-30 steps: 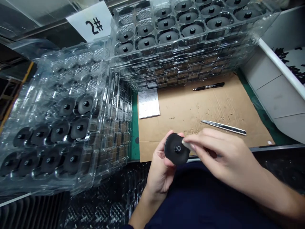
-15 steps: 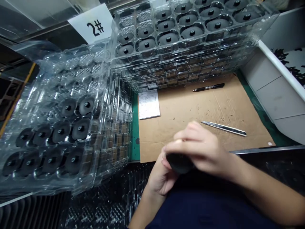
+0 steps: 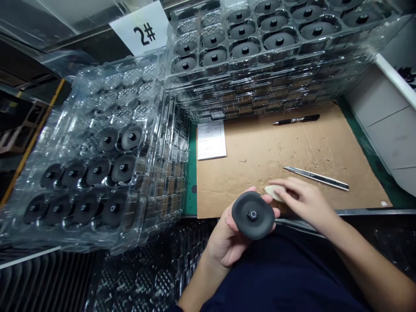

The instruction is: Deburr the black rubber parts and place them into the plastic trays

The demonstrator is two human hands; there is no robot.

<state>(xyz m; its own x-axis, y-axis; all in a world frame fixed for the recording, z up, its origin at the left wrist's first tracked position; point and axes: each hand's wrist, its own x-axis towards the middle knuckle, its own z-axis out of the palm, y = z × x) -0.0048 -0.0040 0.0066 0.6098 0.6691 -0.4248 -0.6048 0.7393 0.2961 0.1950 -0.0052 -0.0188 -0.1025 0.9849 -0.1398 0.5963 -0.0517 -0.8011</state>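
Note:
My left hand (image 3: 227, 236) grips a black round disc (image 3: 253, 215) with a small hub in its middle, held face up just below the near edge of the brown cardboard sheet (image 3: 286, 147). My right hand (image 3: 303, 201) sits to the right of the disc, its fingers pinched on a small pale oval piece (image 3: 272, 191) that rests on the cardboard edge. The two hands are close together, almost touching at the disc's rim.
A clear blister tray (image 3: 94, 173) with several black discs lies at the left. A tall stack of similar trays (image 3: 269, 52) stands behind. On the cardboard lie a black pen (image 3: 295, 119), a metal blade (image 3: 316, 178) and a paper slip (image 3: 211, 139). A "2#" sign (image 3: 144, 32) is at the back.
My right hand had covered the disc; it has drawn back to the right with the pale piece, so the disc's face shows again. The view has shifted slightly.

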